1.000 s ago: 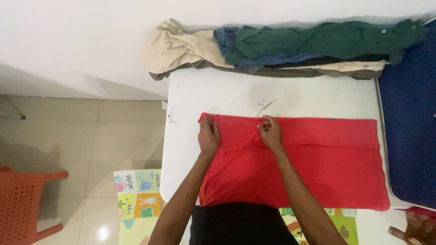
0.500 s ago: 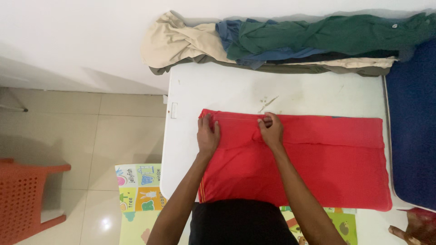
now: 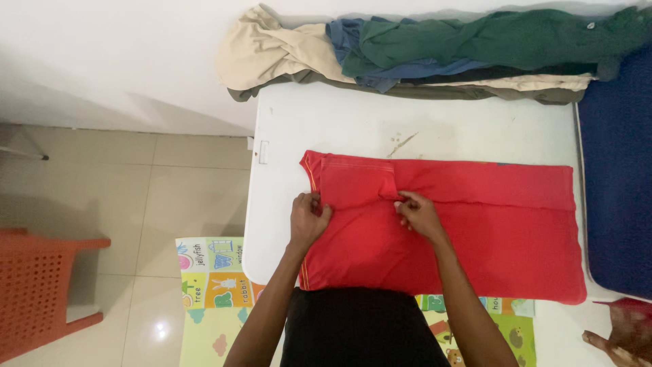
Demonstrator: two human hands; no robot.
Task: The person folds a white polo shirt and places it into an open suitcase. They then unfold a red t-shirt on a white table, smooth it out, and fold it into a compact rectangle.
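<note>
A red garment (image 3: 489,231) lies flat and folded on the white table (image 3: 353,129). My left hand (image 3: 309,219) pinches its left edge, fingers closed on the cloth. My right hand (image 3: 419,214) pinches a fold of the red cloth near the middle, just below the folded sleeve part (image 3: 353,180). Both hands sit on the near half of the garment's left end.
A heap of beige, blue and green clothes (image 3: 421,51) lies along the table's far edge. A dark blue cloth (image 3: 618,170) covers the right side. An orange plastic chair (image 3: 41,285) stands at left on the tiled floor. A colourful play mat (image 3: 210,272) lies below. Another person's hand (image 3: 621,336) shows bottom right.
Both hands have drawn back toward me along the red garment, from its far edge to lower on the cloth, still gripping it.
</note>
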